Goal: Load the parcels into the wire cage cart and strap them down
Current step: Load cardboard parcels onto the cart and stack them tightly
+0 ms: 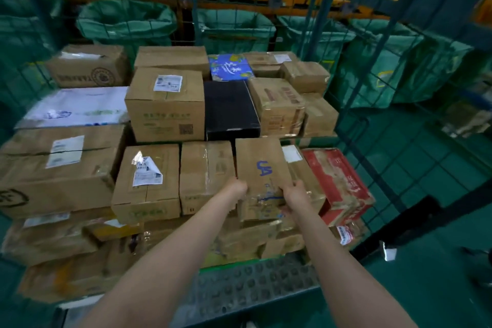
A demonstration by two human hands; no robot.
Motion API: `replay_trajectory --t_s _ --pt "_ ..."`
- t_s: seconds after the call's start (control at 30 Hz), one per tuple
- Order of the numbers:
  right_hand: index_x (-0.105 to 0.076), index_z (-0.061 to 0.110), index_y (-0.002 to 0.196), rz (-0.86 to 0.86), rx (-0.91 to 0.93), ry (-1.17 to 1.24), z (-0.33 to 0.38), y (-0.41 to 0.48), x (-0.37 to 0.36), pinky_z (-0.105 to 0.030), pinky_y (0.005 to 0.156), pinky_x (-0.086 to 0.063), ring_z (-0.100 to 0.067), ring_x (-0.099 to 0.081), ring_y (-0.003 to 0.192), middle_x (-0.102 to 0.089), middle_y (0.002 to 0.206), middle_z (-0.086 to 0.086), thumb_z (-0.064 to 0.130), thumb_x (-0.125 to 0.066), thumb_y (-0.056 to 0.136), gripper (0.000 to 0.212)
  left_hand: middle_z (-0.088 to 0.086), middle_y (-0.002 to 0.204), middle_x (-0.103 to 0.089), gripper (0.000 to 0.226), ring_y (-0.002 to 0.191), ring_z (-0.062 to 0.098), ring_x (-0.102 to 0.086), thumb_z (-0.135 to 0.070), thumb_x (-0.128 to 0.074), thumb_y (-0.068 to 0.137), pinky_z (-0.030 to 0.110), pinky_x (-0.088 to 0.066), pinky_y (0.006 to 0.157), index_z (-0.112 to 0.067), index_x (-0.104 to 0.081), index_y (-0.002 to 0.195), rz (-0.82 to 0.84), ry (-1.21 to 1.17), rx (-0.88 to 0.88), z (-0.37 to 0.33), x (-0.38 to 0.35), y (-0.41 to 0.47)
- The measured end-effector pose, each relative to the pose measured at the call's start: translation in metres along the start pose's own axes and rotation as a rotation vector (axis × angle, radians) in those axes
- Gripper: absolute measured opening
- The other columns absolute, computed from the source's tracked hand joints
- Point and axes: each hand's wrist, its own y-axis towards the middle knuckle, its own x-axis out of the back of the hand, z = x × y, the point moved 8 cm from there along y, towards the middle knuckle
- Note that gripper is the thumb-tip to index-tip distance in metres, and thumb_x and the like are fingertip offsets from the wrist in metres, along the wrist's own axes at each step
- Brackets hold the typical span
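Parcel [262, 168], gripped at both near corners by left hand [238, 188] and right hand [294, 193], seems mid-placement in cart [324, 8]; next, press it level.

The only lettering that reads clearly is "UA", drawn in blue marker on the brown parcel [262, 168] just in front of the black box [230, 109] and gripped by the left hand [238, 187] and right hand [294, 192]; the blue scribble lower on it cannot be made out. Left of the black box, a carton [165, 106] bears a white shipping label, faint green print and a QR code, all too blurred to read. Behind the black box, a blue box [230, 66] shows white brush-style characters, illegible. In front and to the right of the black box, a red carton [338, 181] carries white characters, also unreadable. Far to the left and behind it, a stamped carton [90, 72] has a round emblem and blurred capitals.
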Motion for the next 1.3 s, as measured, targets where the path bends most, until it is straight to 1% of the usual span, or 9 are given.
replay_trajectory --t_s 0.13,0.3,0.63,0.77,0.9,1.0,1.13,1.23,1.3 --pt "-0.036 0.01 0.134 0.071 0.008 -0.036 0.021 0.035 -0.014 -0.035 0.067 -0.053 -0.027 -0.057 0.092 -0.054 0.105 -0.009 0.021 -0.037 0.099 0.036 0.013 0.115 -0.053 0.032 0.098 0.023 -0.049 -0.013 -0.035 0.101 0.032 -0.043 0.085 0.002 -0.047 0.127 -0.046 0.028 0.056 -0.008 0.002 0.038" --pt "-0.027 0.013 0.14 0.107 0.013 -0.179 0.032 0.066 -0.028 -0.048 0.086 -0.053 -0.034 -0.058 0.105 -0.055 0.125 -0.014 0.018 -0.037 0.095 0.047 0.018 0.126 -0.053 0.035 0.097 0.024 -0.05 -0.006 -0.035 0.1 0.029 -0.045 0.084 0.001 -0.043 0.133 -0.08 0.079 0.08 -0.016 0.0 0.062" --pt "-0.01 0.013 0.147 0.187 0.009 -0.477 0.049 0.078 -0.035 -0.041 0.078 -0.055 -0.035 -0.056 0.112 -0.047 0.135 -0.017 0.018 -0.042 0.096 0.06 0.012 0.132 -0.051 0.052 0.113 0.028 -0.054 -0.006 -0.049 0.094 0.036 -0.05 0.085 -0.014 -0.032 0.143 -0.225 0.049 0.045 -0.016 0.014 0.072" --pt "-0.024 0.014 0.141 0.024 0.198 -0.99 0.08 0.065 -0.02 -0.04 0.094 -0.043 -0.03 -0.037 0.127 -0.03 0.14 -0.014 0.035 -0.054 0.089 0.064 0.013 0.127 -0.055 0.041 0.106 0.029 -0.059 -0.016 -0.047 0.097 0.03 -0.049 0.064 -0.013 -0.039 0.137 -0.198 -0.028 0.068 -0.016 0.016 0.06" --pt "-0.03 0.008 0.137 -0.044 0.517 -1.067 0.113 0.036 -0.045 -0.041 0.099 -0.038 -0.034 -0.033 0.127 -0.028 0.139 -0.018 0.028 -0.061 0.086 0.063 0.014 0.102 -0.06 0.03 0.083 0.024 -0.059 -0.008 -0.045 0.096 0.02 -0.044 0.048 -0.001 -0.05 0.124 -0.197 -0.04 0.048 -0.014 0.033 0.042" --pt "-0.025 0.009 0.142 0.098 0.632 -1.001 0.118 0.009 -0.084 -0.045 0.105 -0.034 -0.039 -0.029 0.132 -0.028 0.142 -0.023 0.013 -0.052 0.089 0.059 0.002 0.085 -0.054 0.029 0.067 0.013 -0.052 -0.01 -0.041 0.098 0.018 -0.04 0.046 -0.003 -0.049 0.125 -0.231 -0.055 0.063 0.0 0.056 0.021" --pt "-0.025 0.008 0.143 0.321 0.767 -1.048 0.108 -0.028 -0.146 -0.043 0.107 -0.031 -0.037 -0.025 0.135 -0.026 0.147 -0.021 0.014 -0.048 0.091 0.057 0.008 0.107 -0.058 0.031 0.074 0.015 -0.051 -0.015 -0.041 0.097 0.02 -0.037 0.051 -0.01 -0.048 0.126 -0.33 -0.221 0.116 0.041 0.094 -0.014" --pt "-0.03 0.006 0.14 0.452 0.842 -1.079 0.096 -0.065 -0.19 -0.04 0.109 -0.028 -0.036 -0.023 0.137 -0.024 0.148 -0.023 0.015 -0.045 0.092 0.051 0.007 0.096 -0.059 0.014 0.066 0.013 -0.054 -0.012 -0.045 0.093 0.019 -0.043 0.051 -0.015 -0.055 0.102 -0.411 -0.404 0.168 0.085 0.121 -0.046" --pt "-0.033 0.007 0.138 0.559 0.911 -1.104 0.082 -0.103 -0.224 -0.039 0.108 -0.028 -0.036 -0.027 0.135 -0.029 0.145 -0.022 0.019 -0.045 0.093 0.048 0.002 0.066 -0.059 0.019 0.047 0.009 -0.05 -0.007 -0.043 0.091 0.014 -0.035 0.039 -0.014 -0.053 0.077 -0.48 -0.457 0.198 0.12 0.14 -0.076"
